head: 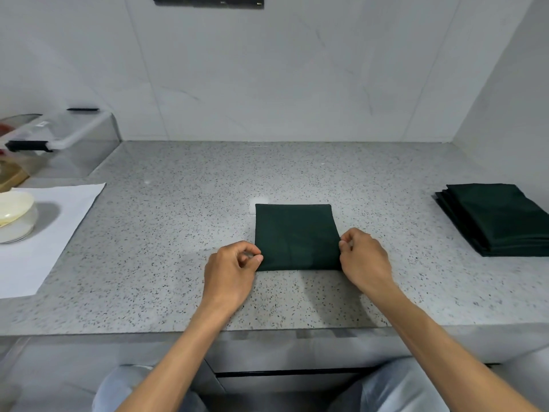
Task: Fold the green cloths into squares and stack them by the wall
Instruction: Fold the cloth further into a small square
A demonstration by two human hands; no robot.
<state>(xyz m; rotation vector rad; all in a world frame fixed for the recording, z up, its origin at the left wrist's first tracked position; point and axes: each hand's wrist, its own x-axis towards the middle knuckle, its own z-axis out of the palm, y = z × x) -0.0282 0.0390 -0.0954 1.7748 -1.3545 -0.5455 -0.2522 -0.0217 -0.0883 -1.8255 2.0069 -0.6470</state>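
Observation:
A dark green cloth (295, 233), folded into a near square, lies flat on the speckled counter (178, 233) in the middle. My left hand (233, 270) pinches its near left corner with curled fingers. My right hand (364, 258) pinches its near right edge the same way. A stack of several folded green cloths (499, 218) sits at the far right, close to the right wall.
A white paper sheet (50, 233) lies at the left with a white lidded bowl (15, 217) on it. A clear plastic box (62, 141) stands at the back left. The counter's front edge (267, 330) runs just below my wrists.

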